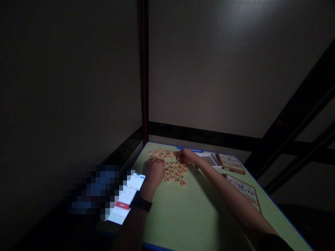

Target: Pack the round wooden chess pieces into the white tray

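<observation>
Round wooden Chinese chess pieces (171, 168) with red and dark characters lie spread flat on the pale green table. My left hand (155, 170), with a dark band at the wrist, rests over the left side of the pieces. Its fingers are curled down, and their tips are hidden behind the hand. Farther back, my right hand (186, 156) reaches in from the right to the far row of pieces (162, 152). Its fingers are bent together against the pieces there; whatever is between them is too dark and small to make out.
A lit phone (125, 198) showing a timer lies at the table's left edge, beside my left forearm. Two flat printed boxes (231, 163) lie along the right side, with a pale open tray (209, 159) behind my right arm. Walls (193, 87) enclose the far and left sides.
</observation>
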The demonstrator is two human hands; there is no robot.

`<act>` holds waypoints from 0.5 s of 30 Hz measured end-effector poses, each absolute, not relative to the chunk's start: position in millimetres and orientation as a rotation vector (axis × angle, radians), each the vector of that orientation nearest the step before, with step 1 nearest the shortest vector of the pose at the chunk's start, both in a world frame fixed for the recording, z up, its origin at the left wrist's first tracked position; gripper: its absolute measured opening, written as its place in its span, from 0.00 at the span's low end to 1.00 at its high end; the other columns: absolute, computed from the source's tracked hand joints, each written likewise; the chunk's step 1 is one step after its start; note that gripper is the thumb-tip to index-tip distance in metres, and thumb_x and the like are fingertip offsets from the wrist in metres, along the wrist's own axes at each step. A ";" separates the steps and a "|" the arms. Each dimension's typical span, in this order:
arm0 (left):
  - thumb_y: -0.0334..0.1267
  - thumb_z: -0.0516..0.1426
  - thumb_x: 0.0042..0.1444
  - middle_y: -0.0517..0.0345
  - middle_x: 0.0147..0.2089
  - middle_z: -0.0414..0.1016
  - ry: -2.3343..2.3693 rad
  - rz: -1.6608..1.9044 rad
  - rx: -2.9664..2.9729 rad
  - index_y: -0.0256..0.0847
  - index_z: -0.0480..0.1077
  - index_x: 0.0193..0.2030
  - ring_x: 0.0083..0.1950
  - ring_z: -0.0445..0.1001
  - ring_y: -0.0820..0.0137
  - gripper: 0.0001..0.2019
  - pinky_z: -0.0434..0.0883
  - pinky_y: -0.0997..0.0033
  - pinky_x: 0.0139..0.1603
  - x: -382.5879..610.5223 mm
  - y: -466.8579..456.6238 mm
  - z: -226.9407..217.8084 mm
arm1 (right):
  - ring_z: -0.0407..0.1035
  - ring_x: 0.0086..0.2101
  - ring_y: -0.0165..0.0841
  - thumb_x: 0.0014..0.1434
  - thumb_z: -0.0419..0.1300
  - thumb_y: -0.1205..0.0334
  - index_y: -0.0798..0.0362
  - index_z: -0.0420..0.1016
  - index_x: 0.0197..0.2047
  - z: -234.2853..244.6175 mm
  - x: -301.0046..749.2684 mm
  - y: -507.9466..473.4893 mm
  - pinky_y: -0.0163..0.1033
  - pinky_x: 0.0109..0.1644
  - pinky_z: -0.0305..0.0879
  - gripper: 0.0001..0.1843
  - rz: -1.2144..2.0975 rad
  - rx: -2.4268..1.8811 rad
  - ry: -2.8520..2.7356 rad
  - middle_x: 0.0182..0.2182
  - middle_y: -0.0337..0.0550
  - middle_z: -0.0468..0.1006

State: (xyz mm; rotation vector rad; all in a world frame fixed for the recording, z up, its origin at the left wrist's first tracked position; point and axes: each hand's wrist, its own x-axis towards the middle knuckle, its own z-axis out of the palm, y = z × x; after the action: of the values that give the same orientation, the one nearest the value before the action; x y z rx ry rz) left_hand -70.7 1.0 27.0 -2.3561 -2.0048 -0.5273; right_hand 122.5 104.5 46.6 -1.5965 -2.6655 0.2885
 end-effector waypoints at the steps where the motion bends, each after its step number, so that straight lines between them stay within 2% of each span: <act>1: 0.25 0.52 0.58 0.48 0.49 0.80 -2.006 -0.524 -2.353 0.39 0.78 0.47 0.56 0.71 0.61 0.16 0.66 0.62 0.55 -70.8 1.1 27.0 | 0.78 0.35 0.30 0.52 0.56 0.79 0.53 0.84 0.44 46.2 122.9 105.7 0.27 0.38 0.65 0.21 0.304 -1.599 -2.655 0.34 0.40 0.85; 6: 0.25 0.53 0.57 0.48 0.48 0.81 -1.985 -0.529 -2.354 0.40 0.79 0.47 0.55 0.72 0.61 0.17 0.66 0.63 0.55 -71.2 1.2 25.7 | 0.78 0.32 0.31 0.52 0.58 0.77 0.52 0.86 0.41 43.8 124.6 113.2 0.27 0.35 0.66 0.19 0.305 -1.606 -2.651 0.31 0.38 0.85; 10: 0.24 0.52 0.57 0.50 0.47 0.81 -1.985 -0.505 -2.371 0.41 0.79 0.45 0.54 0.72 0.62 0.17 0.66 0.64 0.55 -71.0 0.6 26.4 | 0.78 0.34 0.33 0.52 0.59 0.76 0.51 0.86 0.38 43.8 126.4 116.2 0.28 0.37 0.66 0.17 0.254 -1.585 -2.695 0.31 0.38 0.85; 15: 0.25 0.53 0.57 0.49 0.47 0.81 -1.989 -0.521 -2.358 0.41 0.79 0.45 0.54 0.72 0.61 0.16 0.66 0.63 0.54 -70.7 0.4 28.9 | 0.79 0.36 0.36 0.56 0.58 0.73 0.51 0.86 0.38 50.9 118.9 107.4 0.31 0.39 0.66 0.15 0.115 -1.587 -2.733 0.33 0.43 0.85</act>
State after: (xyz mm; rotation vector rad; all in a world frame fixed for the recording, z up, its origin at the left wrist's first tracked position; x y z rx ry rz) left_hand -70.7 0.4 28.9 -2.3580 -1.9895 -0.5214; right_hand 118.9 107.4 50.9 -1.5873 -2.7332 0.1147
